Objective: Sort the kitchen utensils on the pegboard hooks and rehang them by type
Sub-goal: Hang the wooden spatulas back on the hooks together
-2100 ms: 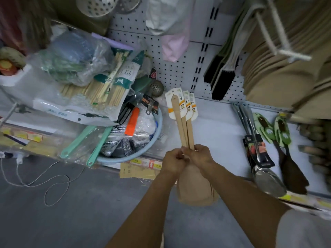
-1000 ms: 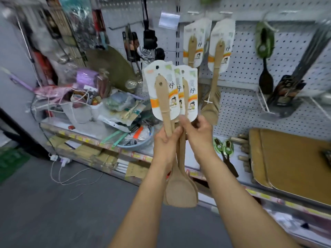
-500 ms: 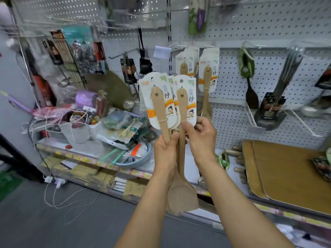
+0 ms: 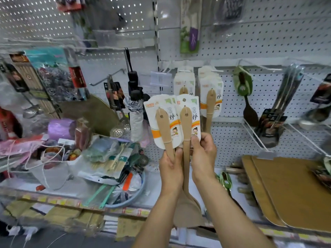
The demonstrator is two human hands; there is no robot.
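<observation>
Now my left hand (image 4: 171, 169) and right hand (image 4: 203, 156) grip carded wooden spatulas (image 4: 185, 122), mid-rehanging; next I must thread the card holes onto the matching spatulas' hook (image 4: 186, 71).

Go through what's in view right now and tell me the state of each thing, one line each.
Left hand: grips a spatula handle.
Right hand: pinches the second spatula's card and handle.
Held wooden spatulas: upright, blades down, off any hook.
Hung wooden spatulas: on pegboard hooks, behind the held ones.
Dark spatula: hanging on its hook.
Empty hook: bare.
Umbrella: folded, hanging.
Wooden boards: lying on the shelf.
</observation>
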